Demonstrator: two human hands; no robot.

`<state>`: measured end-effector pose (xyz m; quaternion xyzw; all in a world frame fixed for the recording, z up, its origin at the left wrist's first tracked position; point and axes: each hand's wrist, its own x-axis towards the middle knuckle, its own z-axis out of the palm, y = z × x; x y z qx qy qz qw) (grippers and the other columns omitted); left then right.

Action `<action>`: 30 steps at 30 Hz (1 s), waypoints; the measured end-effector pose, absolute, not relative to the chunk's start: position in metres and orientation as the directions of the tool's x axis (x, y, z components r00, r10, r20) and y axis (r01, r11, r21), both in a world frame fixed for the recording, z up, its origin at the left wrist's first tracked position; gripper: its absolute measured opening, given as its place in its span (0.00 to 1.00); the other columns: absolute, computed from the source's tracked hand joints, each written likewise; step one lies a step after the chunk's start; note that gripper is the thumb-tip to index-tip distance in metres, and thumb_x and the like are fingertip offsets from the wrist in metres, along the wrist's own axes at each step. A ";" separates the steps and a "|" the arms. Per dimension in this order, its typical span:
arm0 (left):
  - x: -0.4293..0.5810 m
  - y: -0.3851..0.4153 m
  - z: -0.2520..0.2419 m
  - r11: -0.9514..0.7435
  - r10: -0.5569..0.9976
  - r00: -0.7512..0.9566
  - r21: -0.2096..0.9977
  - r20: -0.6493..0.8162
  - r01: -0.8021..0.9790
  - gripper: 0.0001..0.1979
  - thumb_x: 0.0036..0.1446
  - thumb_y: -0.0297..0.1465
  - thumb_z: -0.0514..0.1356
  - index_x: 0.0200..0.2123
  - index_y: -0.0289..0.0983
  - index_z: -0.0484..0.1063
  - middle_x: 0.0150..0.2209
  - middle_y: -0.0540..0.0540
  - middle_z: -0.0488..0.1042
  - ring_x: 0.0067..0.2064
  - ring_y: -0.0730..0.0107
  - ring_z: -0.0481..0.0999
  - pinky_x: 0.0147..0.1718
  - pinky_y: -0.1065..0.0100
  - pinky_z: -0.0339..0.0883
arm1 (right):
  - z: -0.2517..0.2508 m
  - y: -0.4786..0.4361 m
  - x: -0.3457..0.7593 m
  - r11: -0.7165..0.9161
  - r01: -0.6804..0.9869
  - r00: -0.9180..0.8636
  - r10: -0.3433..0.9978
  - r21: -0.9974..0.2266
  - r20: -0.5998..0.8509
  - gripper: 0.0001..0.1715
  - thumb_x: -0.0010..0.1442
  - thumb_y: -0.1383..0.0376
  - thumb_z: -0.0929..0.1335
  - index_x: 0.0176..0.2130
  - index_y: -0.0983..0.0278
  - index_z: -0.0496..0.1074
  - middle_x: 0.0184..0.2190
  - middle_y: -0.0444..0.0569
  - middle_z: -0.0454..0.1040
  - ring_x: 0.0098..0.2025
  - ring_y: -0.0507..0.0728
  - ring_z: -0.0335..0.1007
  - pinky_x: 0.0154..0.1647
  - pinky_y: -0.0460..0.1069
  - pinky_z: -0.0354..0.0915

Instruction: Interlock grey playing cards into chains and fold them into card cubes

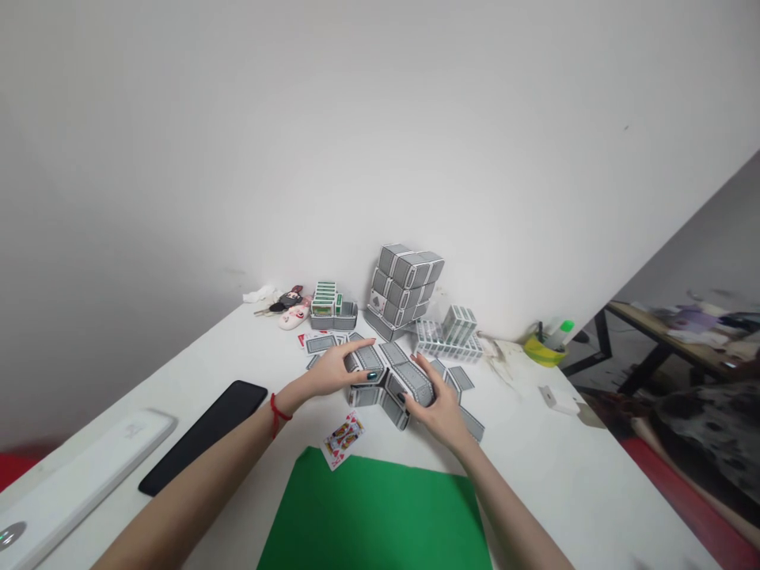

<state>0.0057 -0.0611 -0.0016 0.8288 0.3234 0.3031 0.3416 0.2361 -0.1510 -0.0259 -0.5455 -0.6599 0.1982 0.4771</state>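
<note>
A structure of folded playing cards (394,378) with grey-patterned backs stands on the white table between my hands. My left hand (332,368) curves round its left block, thumb at the front and fingers over the far side. On the right block, my right hand (440,405) grips in the same way, thumb in front. Lower card pieces show beneath, angled to either side. Loose grey-backed cards (460,378) lie to the right, partly hidden by my hand. Nearer me is a face-up king of hearts card (343,440), touching a green sheet (380,514).
Behind stands a tall stack of folded-card blocks (404,286) against the wall. Small green-and-white boxes (324,298) and a clear case (448,344) flank it. A black phone (205,435) and a white device (95,475) lie left; a yellow tape roll (543,351) stands right.
</note>
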 end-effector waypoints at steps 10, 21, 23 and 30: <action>0.010 -0.067 0.000 -0.594 0.743 0.594 0.714 0.310 0.370 0.32 0.50 0.44 0.59 0.57 0.38 0.59 0.59 0.44 0.62 0.59 0.59 0.61 0.58 0.61 0.54 | -0.035 -0.148 0.245 0.345 0.505 0.011 0.914 -0.791 0.405 0.40 0.48 0.60 0.70 0.59 0.60 0.57 0.57 0.52 0.63 0.59 0.63 0.57 0.60 0.61 0.53; 0.016 -0.085 0.017 -0.601 0.777 0.534 0.646 0.333 0.471 0.34 0.48 0.46 0.59 0.57 0.38 0.59 0.59 0.43 0.60 0.59 0.56 0.60 0.58 0.59 0.54 | -0.037 -0.143 0.256 0.359 0.443 -0.036 0.923 -0.822 0.383 0.42 0.47 0.61 0.71 0.59 0.59 0.57 0.57 0.53 0.63 0.58 0.64 0.59 0.59 0.61 0.54; 0.017 -0.087 0.018 -0.600 0.781 0.531 0.634 0.330 0.488 0.34 0.48 0.46 0.59 0.57 0.39 0.59 0.59 0.43 0.61 0.59 0.55 0.61 0.57 0.57 0.54 | -0.039 -0.143 0.256 0.352 0.435 -0.041 0.927 -0.829 0.372 0.42 0.47 0.62 0.71 0.59 0.59 0.57 0.57 0.53 0.63 0.58 0.63 0.59 0.59 0.61 0.54; 0.018 -0.089 0.018 -0.606 0.774 0.553 0.615 0.308 0.505 0.34 0.49 0.43 0.60 0.58 0.38 0.58 0.59 0.42 0.60 0.60 0.54 0.60 0.57 0.57 0.54 | -0.041 -0.144 0.257 0.318 0.442 -0.059 0.943 -0.838 0.327 0.43 0.47 0.62 0.71 0.60 0.59 0.55 0.59 0.52 0.61 0.59 0.63 0.57 0.60 0.61 0.52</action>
